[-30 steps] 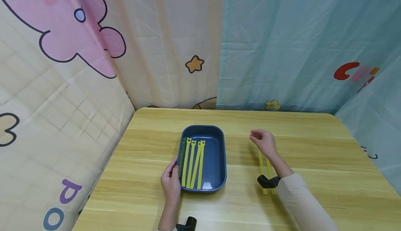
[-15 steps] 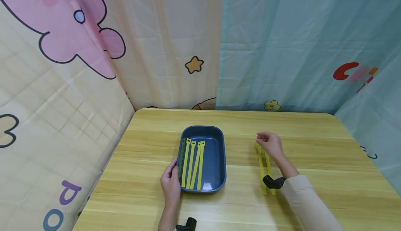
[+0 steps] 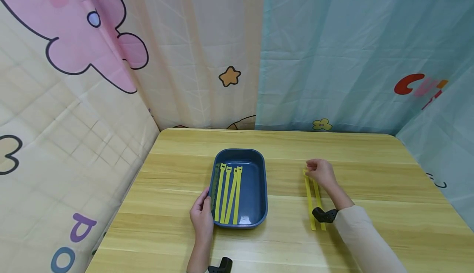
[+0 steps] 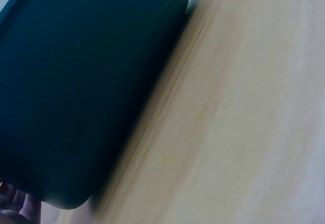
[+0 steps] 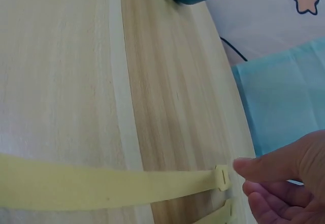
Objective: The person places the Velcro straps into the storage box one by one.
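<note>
- Since the earlier frames the right hand (image 3: 321,171) has come down and to the right, from above the wooden table to the far ends of the two loose yellow flat straps (image 3: 313,201) at the frame's right of centre; the left hand (image 3: 201,215) has stayed put.
- In the right wrist view the right hand's fingertips (image 5: 249,167) sit just beside the notched head of one strap (image 5: 221,177); the fingers are loosely curled and pinch nothing that shows.
- The left hand rests with straight fingers against the left wall of the dark blue rectangular plastic tray (image 3: 259,182), low centre of the frame; it only touches the tray.
- Inside the tray's left half lie several yellow straps of the same kind (image 3: 227,192), side by side, heads towards the far end.
- The light wooden table (image 3: 370,174) carries tray and loose straps, well apart.
- Cartoon-printed curtains (image 3: 185,59) hang behind; red letters at the right edge look like "CU", the rest blurred, and purple "P" and blue "O" show at lower left.
</note>
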A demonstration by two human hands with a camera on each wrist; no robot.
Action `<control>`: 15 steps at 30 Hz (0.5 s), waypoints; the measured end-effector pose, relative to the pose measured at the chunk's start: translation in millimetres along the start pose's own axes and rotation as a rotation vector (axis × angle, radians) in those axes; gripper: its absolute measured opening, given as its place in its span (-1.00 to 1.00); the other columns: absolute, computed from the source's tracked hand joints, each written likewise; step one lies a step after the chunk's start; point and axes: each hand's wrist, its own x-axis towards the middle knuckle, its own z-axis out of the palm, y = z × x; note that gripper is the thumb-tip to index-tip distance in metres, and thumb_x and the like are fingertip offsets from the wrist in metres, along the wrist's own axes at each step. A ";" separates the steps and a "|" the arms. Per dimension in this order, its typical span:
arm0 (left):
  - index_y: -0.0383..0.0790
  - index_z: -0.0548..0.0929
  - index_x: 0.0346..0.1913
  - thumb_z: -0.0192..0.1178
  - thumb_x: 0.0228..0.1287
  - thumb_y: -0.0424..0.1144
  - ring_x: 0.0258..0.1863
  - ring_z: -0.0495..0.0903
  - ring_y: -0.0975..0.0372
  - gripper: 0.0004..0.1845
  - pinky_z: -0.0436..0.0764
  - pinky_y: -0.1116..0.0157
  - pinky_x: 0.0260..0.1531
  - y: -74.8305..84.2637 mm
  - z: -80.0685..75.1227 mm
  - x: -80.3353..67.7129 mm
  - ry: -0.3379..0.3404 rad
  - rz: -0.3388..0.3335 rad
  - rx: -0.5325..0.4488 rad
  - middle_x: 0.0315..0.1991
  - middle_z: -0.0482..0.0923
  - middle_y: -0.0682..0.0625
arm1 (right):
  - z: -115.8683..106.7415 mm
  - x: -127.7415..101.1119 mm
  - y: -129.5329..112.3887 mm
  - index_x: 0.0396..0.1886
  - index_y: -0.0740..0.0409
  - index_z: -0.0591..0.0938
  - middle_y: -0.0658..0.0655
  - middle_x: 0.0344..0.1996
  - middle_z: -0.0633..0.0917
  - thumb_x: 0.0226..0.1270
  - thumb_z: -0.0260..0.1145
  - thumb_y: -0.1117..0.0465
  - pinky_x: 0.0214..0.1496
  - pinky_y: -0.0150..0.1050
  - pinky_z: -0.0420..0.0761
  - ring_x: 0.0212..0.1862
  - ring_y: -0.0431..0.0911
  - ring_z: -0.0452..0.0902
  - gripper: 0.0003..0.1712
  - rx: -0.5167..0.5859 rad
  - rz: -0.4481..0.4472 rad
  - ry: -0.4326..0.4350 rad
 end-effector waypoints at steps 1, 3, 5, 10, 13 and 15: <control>-0.49 0.52 0.06 -0.05 0.29 -0.46 0.06 0.43 0.15 -0.68 0.45 0.53 -0.12 0.1 -0.1 -0.2 -0.001 0.001 0.001 0.07 0.47 -0.28 | 0.2 0.4 0.3 -0.03 0.57 0.50 0.44 -0.17 0.58 0.06 0.31 0.49 -0.16 -0.04 0.55 -0.15 0.19 0.50 -0.57 -0.015 0.000 -0.013; -0.49 0.53 0.05 -0.05 0.29 -0.45 0.05 0.44 0.16 -0.68 0.46 0.53 -0.13 0.1 -0.4 -0.3 0.001 0.002 0.007 0.06 0.48 -0.27 | 0.7 0.9 0.0 -0.02 0.57 0.49 0.44 -0.15 0.57 0.04 0.32 0.49 -0.14 -0.02 0.54 -0.14 0.20 0.48 -0.54 -0.043 -0.001 -0.039; -0.48 0.54 0.05 -0.05 0.29 -0.45 0.04 0.45 0.16 -0.68 0.46 0.52 -0.14 0.2 -0.6 -0.6 0.003 -0.001 0.015 0.06 0.49 -0.26 | 1.0 1.4 -0.4 -0.01 0.57 0.48 0.44 -0.13 0.57 0.04 0.33 0.48 -0.12 0.00 0.53 -0.12 0.20 0.47 -0.53 -0.068 0.002 -0.056; -0.46 0.54 0.05 -0.04 0.29 -0.44 0.05 0.43 0.13 -0.68 0.45 0.53 -0.14 0.5 -0.7 -1.0 0.009 -0.011 0.022 0.06 0.49 -0.23 | 1.8 2.8 -2.2 0.01 0.57 0.47 0.44 -0.11 0.56 0.05 0.32 0.48 -0.10 0.01 0.52 -0.08 0.22 0.46 -0.52 -0.117 0.016 -0.070; -0.46 0.54 0.06 -0.04 0.29 -0.45 0.07 0.42 0.13 -0.68 0.44 0.53 -0.13 0.6 -0.5 -1.0 0.010 -0.017 0.022 0.08 0.49 -0.22 | 2.5 3.8 -1.8 0.00 0.58 0.48 0.44 -0.14 0.56 0.04 0.32 0.48 -0.10 0.02 0.51 -0.09 0.22 0.45 -0.53 -0.145 0.010 -0.071; -0.45 0.54 0.06 -0.04 0.30 -0.44 0.08 0.41 0.13 -0.68 0.44 0.53 -0.12 0.5 -0.5 -1.0 0.010 -0.021 0.022 0.08 0.48 -0.22 | 3.1 4.2 -1.3 -0.02 0.59 0.49 0.43 -0.16 0.56 0.03 0.32 0.49 -0.11 0.02 0.51 -0.12 0.21 0.46 -0.54 -0.162 0.002 -0.071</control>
